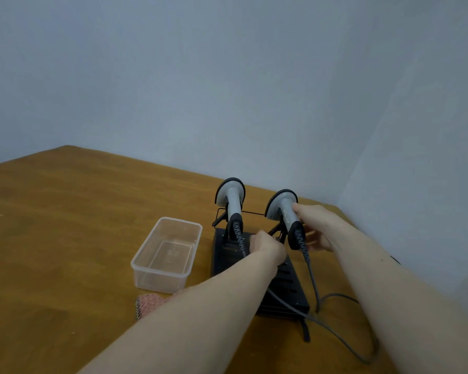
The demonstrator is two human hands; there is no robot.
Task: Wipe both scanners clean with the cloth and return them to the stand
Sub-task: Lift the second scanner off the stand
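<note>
Two grey scanners with black rims stand on a black stand (287,287) near the table's far right corner. The left scanner (231,198) sits upright in its wire holder, untouched. My right hand (315,228) grips the handle of the right scanner (281,207), thumb on top. My left hand (268,247) rests with curled fingers on the stand between the two scanners, beside the left scanner's coiled cable; what it holds is hidden. A pink patterned cloth (149,303) lies on the table, partly hidden under my left forearm.
A clear plastic container (168,255) stands left of the stand. Grey cables (335,330) trail from the scanners over the wooden table (65,225) toward its front right. Walls close in behind and on the right.
</note>
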